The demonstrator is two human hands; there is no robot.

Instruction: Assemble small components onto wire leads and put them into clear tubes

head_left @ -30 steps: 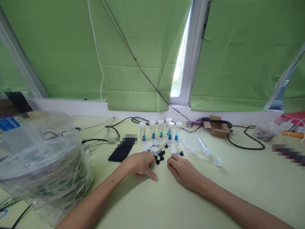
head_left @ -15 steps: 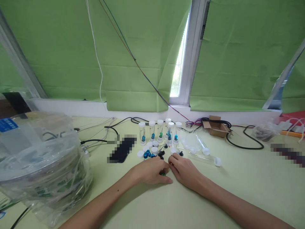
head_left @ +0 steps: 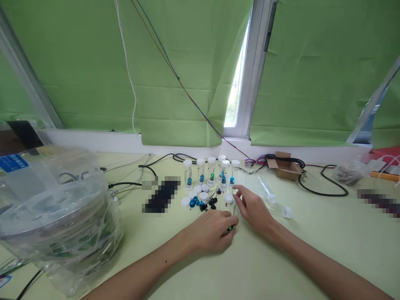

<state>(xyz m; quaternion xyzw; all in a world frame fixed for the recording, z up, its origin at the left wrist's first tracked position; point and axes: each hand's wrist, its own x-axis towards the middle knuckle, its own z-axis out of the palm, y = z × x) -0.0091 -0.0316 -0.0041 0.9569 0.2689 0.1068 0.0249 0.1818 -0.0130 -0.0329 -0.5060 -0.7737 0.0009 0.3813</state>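
My left hand [head_left: 215,229] is closed on a small green metallic knob [head_left: 230,228], mostly hidden by the fingers; a thin rod stands up beside the fingertips. Up and to the right, my right hand [head_left: 254,208] hovers with bent fingers apart, close to a white cap [head_left: 228,198]; I see nothing in it. Blue metallic knobs [head_left: 195,201] and black knobs [head_left: 213,201] with thin rods lie beyond my left hand, among several loose white caps [head_left: 185,202]. Behind them stand several capped clear tubes [head_left: 188,173], each with a blue or green knob and rod inside.
Open clear tubes [head_left: 265,187] lie right of my right hand. A small cardboard box [head_left: 285,171] and black cables [head_left: 325,194] are farther back. On the left are a dark phone-like object [head_left: 162,196], partly pixelated, and large spools in a plastic bag [head_left: 62,216].
My left hand has shifted right with the green knob. My right hand has lifted away from it, up and to the right, and its fingers have parted.
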